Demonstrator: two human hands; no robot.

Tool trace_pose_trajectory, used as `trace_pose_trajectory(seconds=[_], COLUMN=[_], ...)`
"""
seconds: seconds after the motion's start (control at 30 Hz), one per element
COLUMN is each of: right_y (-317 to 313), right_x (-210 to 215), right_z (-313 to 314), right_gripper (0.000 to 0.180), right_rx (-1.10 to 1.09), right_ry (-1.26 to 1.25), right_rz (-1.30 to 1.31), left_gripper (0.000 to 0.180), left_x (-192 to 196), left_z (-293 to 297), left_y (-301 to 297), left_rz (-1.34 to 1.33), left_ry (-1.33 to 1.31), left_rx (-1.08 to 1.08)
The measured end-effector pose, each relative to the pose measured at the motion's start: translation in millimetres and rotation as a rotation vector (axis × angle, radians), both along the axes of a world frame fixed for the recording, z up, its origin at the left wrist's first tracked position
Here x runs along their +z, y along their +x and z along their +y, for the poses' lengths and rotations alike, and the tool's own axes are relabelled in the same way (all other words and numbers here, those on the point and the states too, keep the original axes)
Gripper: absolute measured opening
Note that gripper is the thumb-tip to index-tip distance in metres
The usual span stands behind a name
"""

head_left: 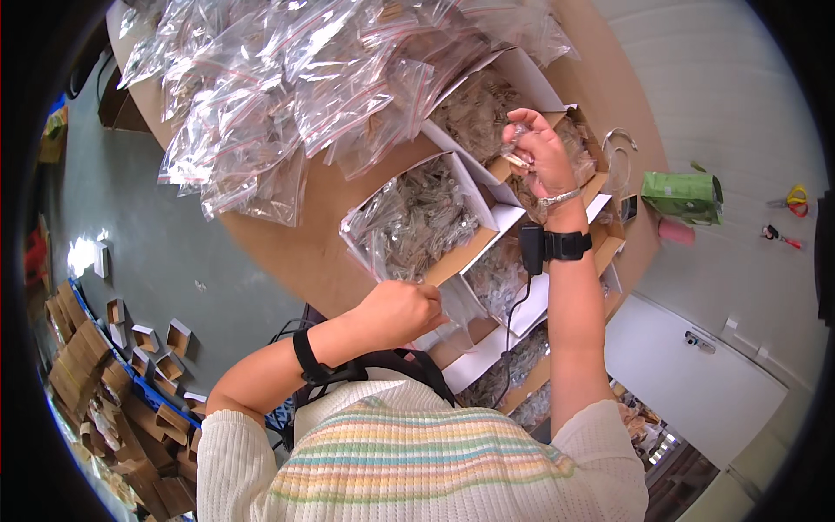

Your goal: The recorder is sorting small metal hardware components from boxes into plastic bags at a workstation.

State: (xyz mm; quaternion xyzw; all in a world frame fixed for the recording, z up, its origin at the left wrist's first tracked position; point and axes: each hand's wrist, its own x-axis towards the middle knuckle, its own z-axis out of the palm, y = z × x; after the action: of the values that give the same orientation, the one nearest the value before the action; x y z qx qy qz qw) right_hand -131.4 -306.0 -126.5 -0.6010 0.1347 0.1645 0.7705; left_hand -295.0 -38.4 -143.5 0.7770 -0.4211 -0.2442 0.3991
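Observation:
My left hand [402,311] is closed, its fingertips pinching the edge of a clear plastic bag [459,320] that hangs near my body. Over the boxes on the right, my right hand [546,157] has its fingers curled round a small clear packet [519,159]; what lies inside is too small to make out. Just ahead of my left hand sits a white cardboard box [465,178] full of small clear packets [413,222]. Another box [532,80] of similar brownish packets [478,113] is below and beyond my right hand.
A large heap of filled zip bags [287,96] covers the far left of the brown table [291,265]. More boxes of packets [497,274] stand close to me. Right of them are a green bag [683,196] and scissors [796,201]. Empty small boxes [178,337] lie on the floor.

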Motion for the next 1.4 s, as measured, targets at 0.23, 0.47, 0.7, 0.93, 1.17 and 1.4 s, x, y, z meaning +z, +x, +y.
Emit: trace_pose_trajectory(seconds=[0.23,0.47,0.7,0.93,1.17,1.4], right_y=[-41,-72,-125,-228,-290,-301], right_x=[-34,-58,38,76,47,34], right_z=[62,88,61,76,75,89], right_gripper=[0.021,0.015,0.015,0.016,0.022,0.036], right_rx=[0.661,0.741,0.305,0.099,-0.175,-0.620], right_ry=[-1.102,-1.813,-0.974,-0.369,-0.077,0.554], right_rz=[-0.344,-0.368,-0.257,0.221,0.549,0.326], left_gripper=[0.027,0.025,0.014,0.035,0.061,0.064], left_x=[-2,4,-11,-4,4,12], left_z=[6,6,9,-8,-16,-19], left_y=[-17,-21,-17,-6,-28,-31], left_rz=[-0.002,-0.021,0.208,0.409,0.208,0.149], left_ry=[-0.037,0.008,-0.232,-0.109,-0.217,-0.239], left_rx=[0.042,0.011,0.167,0.218,0.029,-0.033])
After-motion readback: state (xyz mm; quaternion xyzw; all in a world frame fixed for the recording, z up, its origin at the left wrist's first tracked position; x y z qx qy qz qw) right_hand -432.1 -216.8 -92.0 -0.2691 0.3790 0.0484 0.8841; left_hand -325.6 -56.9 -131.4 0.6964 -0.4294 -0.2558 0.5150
